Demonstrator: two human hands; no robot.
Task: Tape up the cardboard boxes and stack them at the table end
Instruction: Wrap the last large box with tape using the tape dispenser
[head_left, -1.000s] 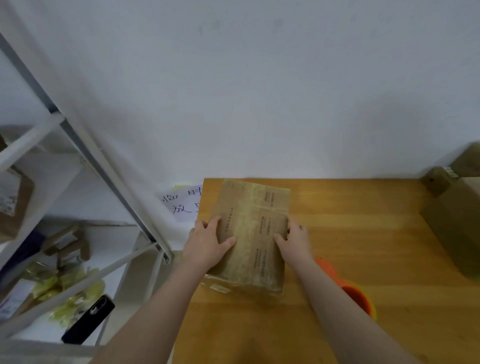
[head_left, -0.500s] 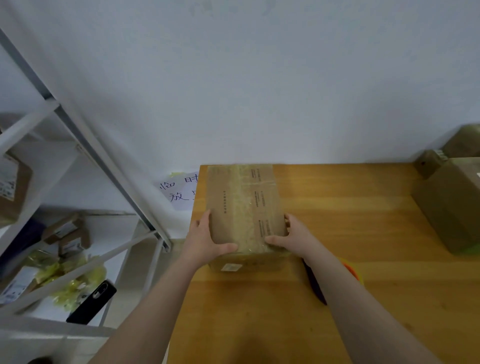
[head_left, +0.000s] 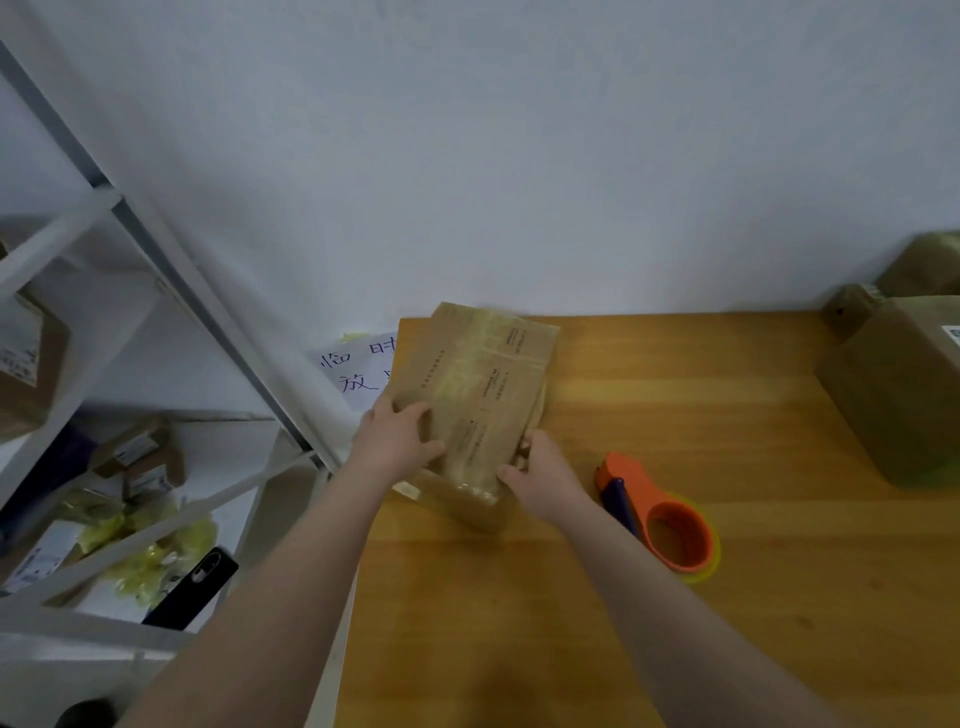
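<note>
A small brown cardboard box (head_left: 478, 395) with clear tape down its top is tilted at the far left corner of the wooden table (head_left: 649, 597). My left hand (head_left: 397, 439) grips its near left side, thumb on top. My right hand (head_left: 540, 475) holds its near right corner, fingers curled under the edge. An orange tape dispenser (head_left: 660, 512) lies on the table just right of my right wrist.
Larger cardboard boxes (head_left: 893, 395) stand at the table's right end by the wall. A white metal shelf rack (head_left: 156, 364) left of the table holds small boxes, yellow packets and a black phone (head_left: 195, 587). A handwritten paper sign (head_left: 358, 369) hangs behind the table corner.
The box has tipped from lying flat to tilted, its right side raised, and turned slightly clockwise. My right hand slid to the near right corner. The tape dispenser is now uncovered.
</note>
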